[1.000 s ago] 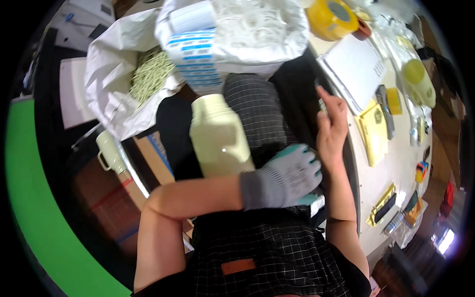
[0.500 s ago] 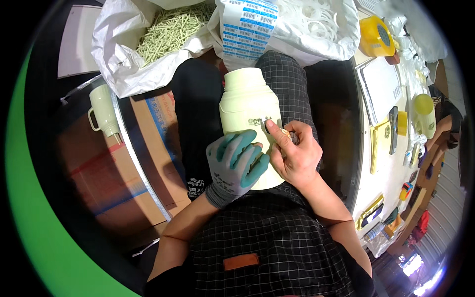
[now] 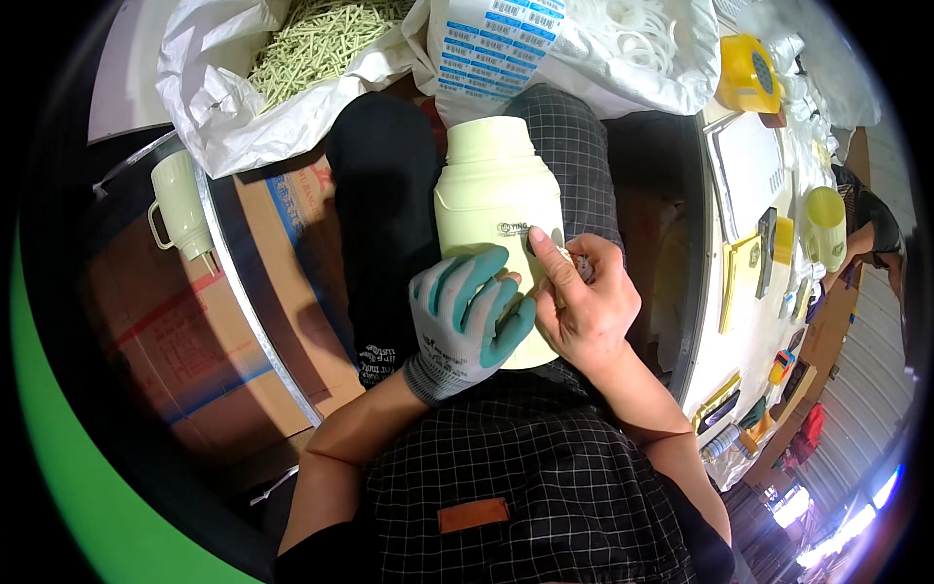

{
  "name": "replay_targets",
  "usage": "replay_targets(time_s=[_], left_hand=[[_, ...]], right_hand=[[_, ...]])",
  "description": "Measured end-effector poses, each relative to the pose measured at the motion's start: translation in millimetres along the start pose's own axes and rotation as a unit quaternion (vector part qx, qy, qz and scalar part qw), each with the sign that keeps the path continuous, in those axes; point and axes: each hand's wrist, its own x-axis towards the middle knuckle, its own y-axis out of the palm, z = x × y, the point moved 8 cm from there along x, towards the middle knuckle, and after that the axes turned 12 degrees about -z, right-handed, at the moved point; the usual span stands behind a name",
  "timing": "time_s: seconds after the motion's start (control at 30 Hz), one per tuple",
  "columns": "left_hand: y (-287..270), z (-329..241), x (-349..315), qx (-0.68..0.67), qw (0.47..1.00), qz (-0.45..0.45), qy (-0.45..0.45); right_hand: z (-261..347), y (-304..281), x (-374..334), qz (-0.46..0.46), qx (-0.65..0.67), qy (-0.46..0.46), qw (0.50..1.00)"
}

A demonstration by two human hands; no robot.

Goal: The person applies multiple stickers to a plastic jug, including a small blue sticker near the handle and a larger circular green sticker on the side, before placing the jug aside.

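Note:
A pale yellow-green vacuum flask (image 3: 494, 200) rests on my lap between my thighs, its narrower neck pointing away from me. My left hand (image 3: 467, 316), in a grey and green work glove with a bare fingertip showing, curls over the flask's lower body and holds it. On the flask's right side, my bare right hand (image 3: 589, 297) is closed, its thumb laid against the dark printed mark (image 3: 514, 230). Between thumb and curled fingers a small whitish, crumpled wad (image 3: 581, 265) peeks out; its kind is mostly hidden.
Ahead stand a white sack of pale green sticks (image 3: 321, 49) and another of white rings (image 3: 623, 34), with a sheet of blue-white labels (image 3: 496, 44) between. A handled flask (image 3: 180, 204) is at left. The right-hand table (image 3: 715, 331) bears tape and papers; another person's arm (image 3: 861, 243) shows beyond.
My right thumb has stayed at the printed mark, with slightly more lettering covered. My left hand keeps its hold. The view has shifted a little; the flask remains on my lap.

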Motion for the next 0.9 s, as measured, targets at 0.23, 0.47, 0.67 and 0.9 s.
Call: replay_targets(time_s=[0.23, 0.47, 0.67, 0.9], left_hand=[[10.3, -1.4, 8.4, 0.054, 0.997, 0.056, 0.001], [6.3, 2.1, 9.1, 0.068, 0.997, 0.037, -0.006], [-10.6, 7.1, 35.6, 0.051, 0.997, 0.013, 0.065], [41.9, 115.1, 130.0, -0.078, 0.949, 0.244, -0.181]], right_hand=[[-0.2, 0.9, 4.4, 0.008, -0.002, -0.01, 1.0], [-42.4, -10.3, -11.1, -0.004, 0.019, 0.102, 0.995], [-63.7, 36.0, -38.6, -0.025, 0.29, 0.244, 0.925], [-10.2, 24.3, -43.6, 0.041, 0.441, 0.243, 0.863]])
